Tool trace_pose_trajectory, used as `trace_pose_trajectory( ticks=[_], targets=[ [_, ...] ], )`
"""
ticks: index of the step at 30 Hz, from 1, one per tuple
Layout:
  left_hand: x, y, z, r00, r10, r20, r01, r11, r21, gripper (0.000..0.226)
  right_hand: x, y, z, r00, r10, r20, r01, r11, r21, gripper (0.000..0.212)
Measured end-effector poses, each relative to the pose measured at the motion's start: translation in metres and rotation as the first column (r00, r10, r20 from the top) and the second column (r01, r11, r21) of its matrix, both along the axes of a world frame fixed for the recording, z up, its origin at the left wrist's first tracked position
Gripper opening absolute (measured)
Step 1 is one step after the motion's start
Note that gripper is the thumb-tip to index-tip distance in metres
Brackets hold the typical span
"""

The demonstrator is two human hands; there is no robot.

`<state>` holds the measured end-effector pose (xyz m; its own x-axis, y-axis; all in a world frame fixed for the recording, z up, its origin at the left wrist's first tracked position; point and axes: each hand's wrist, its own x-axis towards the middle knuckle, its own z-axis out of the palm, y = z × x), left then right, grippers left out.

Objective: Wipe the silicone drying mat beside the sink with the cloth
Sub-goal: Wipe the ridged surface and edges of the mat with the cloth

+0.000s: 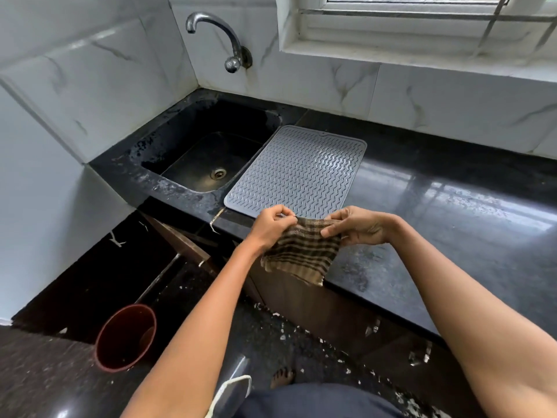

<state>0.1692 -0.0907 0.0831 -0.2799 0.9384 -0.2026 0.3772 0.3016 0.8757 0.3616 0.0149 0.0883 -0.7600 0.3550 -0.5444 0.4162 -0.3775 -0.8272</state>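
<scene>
A grey ribbed silicone drying mat [298, 171] lies flat on the black counter, right of the sink [208, 158]. A brown striped cloth [303, 254] hangs over the counter's front edge, just in front of the mat's near side. My left hand [272, 226] pinches the cloth's top left corner. My right hand [358, 226] grips its top right corner, so the cloth is stretched between both hands. The cloth does not touch the mat.
A chrome tap [217, 37] juts from the tiled wall above the sink. The black counter [452, 206] runs on to the right, wet and glossy. A dark red bucket [125, 337] stands on the floor at lower left. A window sill [422, 46] is above.
</scene>
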Motion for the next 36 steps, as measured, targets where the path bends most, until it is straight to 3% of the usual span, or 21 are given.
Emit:
trace_pose_trajectory(
  ticks=[2, 4, 6, 8, 10, 14, 18, 21, 23, 25, 27, 30, 34, 36],
  targets=[
    [-0.009, -0.002, 0.018, 0.963, 0.018, 0.268, -0.020, 1.000, 0.005, 0.009, -0.005, 0.000, 0.010, 0.983, -0.050, -0.175, 0.041, 0.998, -0.055, 0.009],
    [-0.018, -0.006, 0.032, 0.803, -0.009, 0.596, 0.000, 1.000, 0.016, 0.024, -0.012, 0.000, 0.024, 0.939, -0.091, -0.332, 0.062, 0.994, -0.095, 0.016],
    [-0.027, -0.010, 0.035, 0.641, -0.054, 0.766, 0.016, 0.998, 0.058, 0.037, -0.023, 0.001, 0.039, 0.894, -0.150, -0.422, 0.105, 0.986, -0.129, 0.030],
    [-0.028, -0.011, 0.033, 0.586, -0.082, 0.806, 0.067, 0.996, 0.052, 0.067, -0.035, 0.001, 0.051, 0.863, -0.193, -0.467, 0.141, 0.980, -0.143, 0.036],
    [-0.025, -0.008, 0.031, 0.534, -0.089, 0.840, 0.095, 0.994, 0.045, 0.080, -0.046, 0.003, 0.060, 0.834, -0.235, -0.499, 0.192, 0.972, -0.137, 0.032],
    [-0.028, 0.009, 0.033, 0.459, -0.063, 0.886, -0.015, 0.997, 0.079, 0.062, -0.063, 0.021, 0.063, 0.760, -0.367, -0.537, 0.326, 0.929, -0.174, 0.033],
    [-0.036, 0.032, 0.040, 0.373, -0.077, 0.925, -0.040, 0.994, 0.099, 0.043, -0.077, 0.042, 0.053, 0.728, -0.548, -0.411, 0.503, 0.835, -0.221, 0.031],
    [-0.053, 0.057, 0.042, 0.395, -0.024, 0.918, -0.008, 1.000, 0.030, 0.035, -0.088, 0.056, 0.041, 0.724, -0.632, -0.278, 0.583, 0.775, -0.244, 0.048],
    [-0.063, 0.072, 0.041, 0.446, 0.035, 0.894, -0.023, 0.999, -0.027, 0.038, -0.090, 0.059, 0.034, 0.792, -0.563, -0.234, 0.515, 0.823, -0.238, 0.069],
    [-0.072, 0.087, 0.038, 0.528, 0.098, 0.843, -0.092, 0.994, -0.059, 0.045, -0.087, 0.062, 0.029, 0.853, -0.458, -0.250, 0.422, 0.888, -0.185, 0.062],
    [-0.079, 0.100, 0.034, 0.677, 0.158, 0.718, -0.158, 0.985, -0.068, 0.054, -0.084, 0.067, 0.025, 0.861, -0.412, -0.300, 0.386, 0.911, -0.142, 0.053],
    [-0.086, 0.110, 0.034, 0.902, 0.050, 0.429, -0.052, 0.999, -0.007, 0.061, -0.082, 0.079, 0.021, 0.876, -0.408, -0.256, 0.428, 0.904, 0.023, 0.067],
    [-0.086, 0.119, 0.035, 0.959, -0.090, 0.268, 0.099, 0.995, -0.019, 0.042, -0.082, 0.092, 0.018, 0.913, -0.366, -0.183, 0.395, 0.903, 0.166, 0.049],
    [-0.087, 0.126, 0.034, 0.986, -0.114, 0.125, 0.123, 0.990, -0.066, 0.054, -0.082, 0.098, 0.022, 0.926, -0.339, -0.168, 0.369, 0.907, 0.204, 0.044]
  ],
)
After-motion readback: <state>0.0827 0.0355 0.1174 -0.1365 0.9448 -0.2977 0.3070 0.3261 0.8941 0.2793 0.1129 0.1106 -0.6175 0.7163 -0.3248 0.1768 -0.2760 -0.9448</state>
